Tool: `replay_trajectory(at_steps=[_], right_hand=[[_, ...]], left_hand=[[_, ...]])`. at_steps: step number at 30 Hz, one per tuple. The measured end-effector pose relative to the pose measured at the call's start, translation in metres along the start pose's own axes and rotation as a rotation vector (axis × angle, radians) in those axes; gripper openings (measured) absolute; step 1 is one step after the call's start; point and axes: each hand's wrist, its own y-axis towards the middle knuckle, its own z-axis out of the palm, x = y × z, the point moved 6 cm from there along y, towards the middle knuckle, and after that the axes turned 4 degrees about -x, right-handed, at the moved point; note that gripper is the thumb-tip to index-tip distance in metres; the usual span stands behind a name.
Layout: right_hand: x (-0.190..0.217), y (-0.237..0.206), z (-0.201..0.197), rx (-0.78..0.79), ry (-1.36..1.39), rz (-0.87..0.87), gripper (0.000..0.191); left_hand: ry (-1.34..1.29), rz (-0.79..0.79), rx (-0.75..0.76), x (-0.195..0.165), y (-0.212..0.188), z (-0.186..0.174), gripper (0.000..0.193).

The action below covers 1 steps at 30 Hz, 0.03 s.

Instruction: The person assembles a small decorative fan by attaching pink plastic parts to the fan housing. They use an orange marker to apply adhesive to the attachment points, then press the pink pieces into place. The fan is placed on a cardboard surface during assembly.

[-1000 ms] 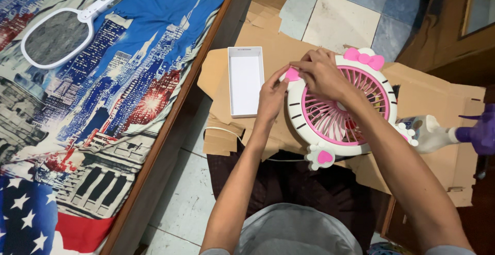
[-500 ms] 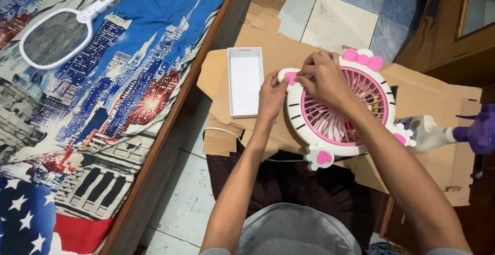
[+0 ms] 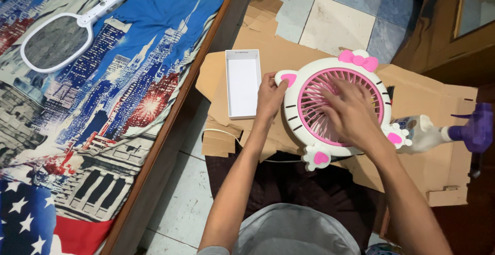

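A round white fan with a pink grille, pink bow and pink paws lies flat on a sheet of brown cardboard. My left hand grips the fan's left rim beside its pink ear. My right hand rests flat on the pink grille with the fingers spread, covering the fan's middle.
An open, shallow white box lies on the cardboard left of the fan. A white spray bottle with a purple nozzle lies to the right. A bed with a printed cover runs along the left, a white racket-shaped swatter on it. Tiled floor lies beyond.
My right hand has moved from the fan's upper left rim onto the middle of the grille. My left hand has stayed at the left rim.
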Motion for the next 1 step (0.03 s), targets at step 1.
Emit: replay_trajectory(at_steps=[1], right_hand=[[-0.0104, -0.014, 0.0015, 0.034, 0.015, 0.099, 0.049]], left_hand=[[0.001, 0.001, 0.001, 0.008, -0.0196, -0.0031, 0.038]])
